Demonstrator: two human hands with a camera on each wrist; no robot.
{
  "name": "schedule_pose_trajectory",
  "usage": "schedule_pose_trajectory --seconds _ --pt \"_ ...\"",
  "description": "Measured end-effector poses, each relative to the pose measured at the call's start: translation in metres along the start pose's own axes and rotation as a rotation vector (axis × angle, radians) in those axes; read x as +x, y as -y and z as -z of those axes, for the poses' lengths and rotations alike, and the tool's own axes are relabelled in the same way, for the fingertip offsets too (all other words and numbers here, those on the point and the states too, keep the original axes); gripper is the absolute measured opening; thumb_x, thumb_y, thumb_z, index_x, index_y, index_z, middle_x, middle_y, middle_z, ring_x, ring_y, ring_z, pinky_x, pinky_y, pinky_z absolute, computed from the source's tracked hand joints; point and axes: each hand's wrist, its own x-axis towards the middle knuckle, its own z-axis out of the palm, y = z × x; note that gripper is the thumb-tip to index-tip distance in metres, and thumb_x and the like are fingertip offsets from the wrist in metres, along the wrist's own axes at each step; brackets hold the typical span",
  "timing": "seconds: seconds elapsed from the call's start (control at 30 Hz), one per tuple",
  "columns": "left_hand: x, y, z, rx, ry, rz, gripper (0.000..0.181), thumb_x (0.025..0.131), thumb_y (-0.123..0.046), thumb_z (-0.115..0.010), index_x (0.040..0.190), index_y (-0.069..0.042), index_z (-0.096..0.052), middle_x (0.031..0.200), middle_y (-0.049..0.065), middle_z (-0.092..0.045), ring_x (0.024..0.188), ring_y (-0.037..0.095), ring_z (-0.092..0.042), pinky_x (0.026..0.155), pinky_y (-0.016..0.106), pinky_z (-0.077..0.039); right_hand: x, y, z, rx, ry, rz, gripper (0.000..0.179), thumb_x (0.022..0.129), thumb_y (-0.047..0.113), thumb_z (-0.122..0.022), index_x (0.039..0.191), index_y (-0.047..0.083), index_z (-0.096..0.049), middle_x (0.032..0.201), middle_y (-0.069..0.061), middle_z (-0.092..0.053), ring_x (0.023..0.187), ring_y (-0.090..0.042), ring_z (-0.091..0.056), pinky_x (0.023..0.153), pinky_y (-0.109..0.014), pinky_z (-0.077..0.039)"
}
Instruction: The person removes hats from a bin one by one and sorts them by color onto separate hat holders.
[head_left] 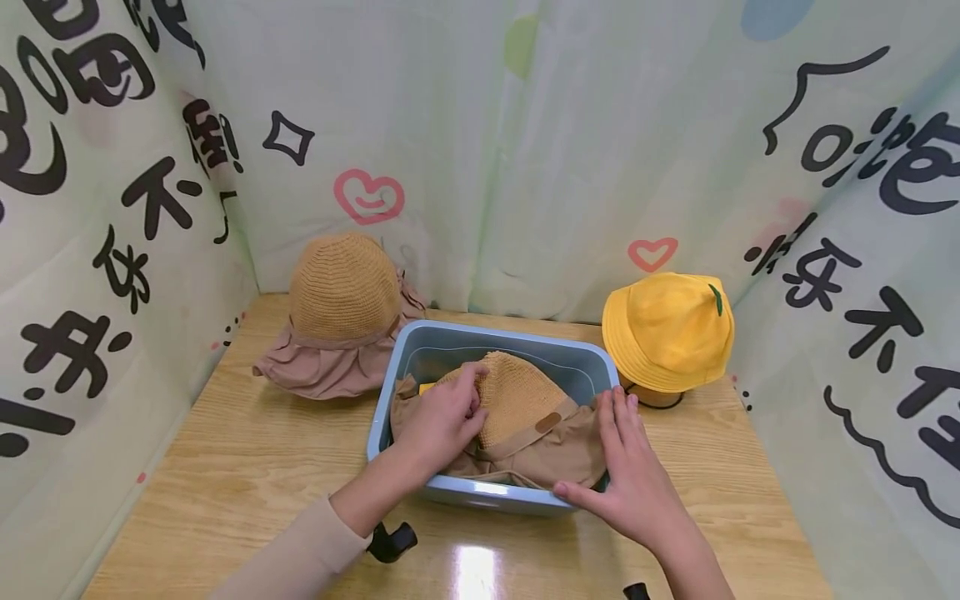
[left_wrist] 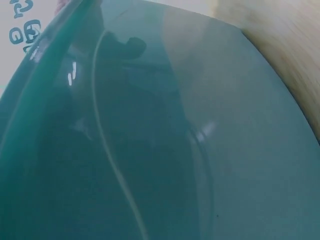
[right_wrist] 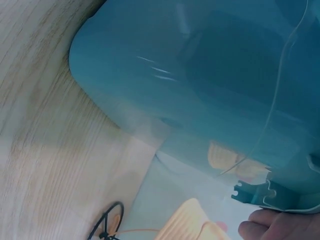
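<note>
A blue plastic bin stands on the table, its glossy wall filling most of both wrist views. Inside lies a straw sun hat with a brown cloth brim and a small brown patch on its band. My left hand reaches over the bin's front left, its curled fingers and thumb gripping the left side of the hat's crown. My right hand rests at the bin's front right corner, fingers straight along the right rim and thumb on the front rim. A bit of yellow shows beside the hat.
Left of the bin, a straw hat with a pinkish brim sits on the wooden table. A yellow bucket hat with a green leaf stands at the right, a black cord below it. Printed curtains enclose the table.
</note>
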Motion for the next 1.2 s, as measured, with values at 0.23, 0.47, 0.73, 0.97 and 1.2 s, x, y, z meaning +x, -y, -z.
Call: schedule_pose_trajectory --seconds 0.23,0.47,0.73,0.97,1.2 --pt "0.003 0.004 0.002 -0.203 -0.007 0.129 0.051 0.084 -0.007 -0.075 0.132 -0.007 -0.058 0.073 -0.01 -0.062 0.063 0.002 -0.056 0.06 0.02 -0.049 0.001 0.001 0.001 -0.001 0.016 0.0 0.128 0.075 0.068 -0.073 0.159 0.001 -0.005 0.167 -0.019 0.003 0.153 -0.037 0.009 0.114 -0.065 -0.024" --pt "0.005 0.005 0.002 -0.323 -0.074 0.125 0.031 0.082 -0.004 -0.072 0.113 -0.007 -0.069 0.076 -0.007 -0.065 0.064 0.004 -0.058 0.061 0.02 -0.05 0.001 -0.001 0.002 -0.002 0.015 0.005 0.125 0.076 0.068 -0.073 0.16 0.002 -0.007 0.166 -0.02 0.003 0.152 -0.038 0.01 0.111 -0.068 -0.025" --pt "0.002 0.0 0.007 -0.261 -0.166 0.021 0.027 0.083 -0.004 -0.06 0.104 -0.013 -0.073 0.081 -0.006 -0.063 0.068 0.005 -0.054 0.063 0.02 -0.049 0.002 0.0 0.002 0.002 0.02 0.009 0.123 0.076 0.068 -0.073 0.159 0.002 -0.01 0.166 -0.021 0.001 0.152 -0.041 0.006 0.112 -0.067 -0.025" --pt "0.006 -0.005 0.026 -0.157 -0.243 -0.074 0.018 0.084 -0.002 -0.059 0.094 -0.014 -0.067 0.076 -0.008 -0.055 0.069 0.008 -0.05 0.065 0.024 -0.045 0.002 -0.002 0.001 -0.005 0.016 0.015 0.125 0.076 0.068 -0.072 0.159 0.002 -0.006 0.166 -0.02 0.001 0.153 -0.04 0.006 0.117 -0.061 -0.02" --pt "0.008 -0.012 0.043 -0.087 -0.322 -0.144 0.01 0.092 -0.005 -0.063 0.093 -0.014 -0.068 0.091 -0.003 -0.057 0.076 0.01 -0.054 0.066 0.025 -0.048 0.001 -0.002 0.0 0.025 0.01 0.0 0.13 0.076 0.067 -0.073 0.159 0.003 0.004 0.166 -0.016 0.007 0.153 -0.037 0.007 0.122 -0.052 -0.011"
